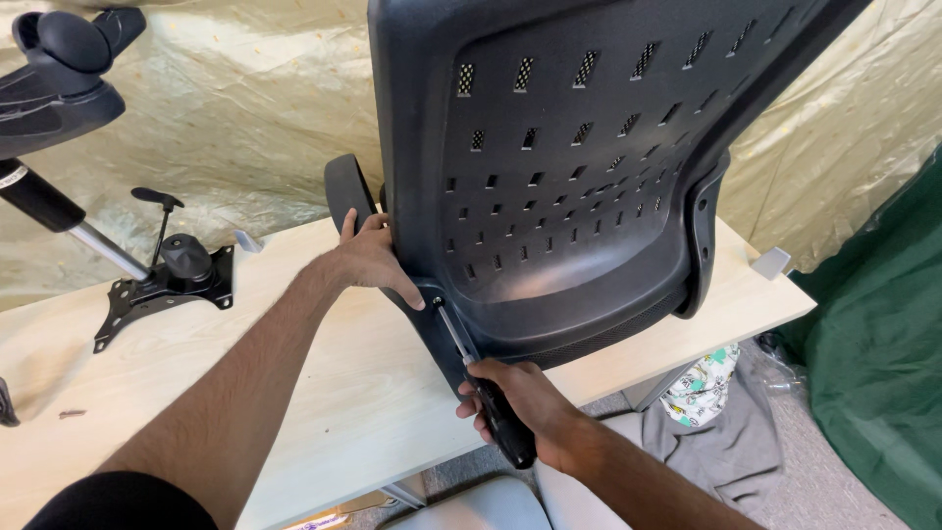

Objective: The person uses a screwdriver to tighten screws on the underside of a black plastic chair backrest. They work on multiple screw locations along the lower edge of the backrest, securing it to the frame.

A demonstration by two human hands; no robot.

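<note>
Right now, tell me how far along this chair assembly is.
Done: the black chair back stands on the wooden table with an armrest already on it.
In hand: the left hand steadies the back's edge while the right hand drives a screwdriver into a screw at its lower bracket.
Left: the seat mechanism plate and the wheeled base lie apart, unattached.

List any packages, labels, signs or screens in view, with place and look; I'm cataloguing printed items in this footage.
None can be made out. The nearest thing is a printed cloth with small coloured figures, white and teal, bunched on the floor below the table's right end.
</note>
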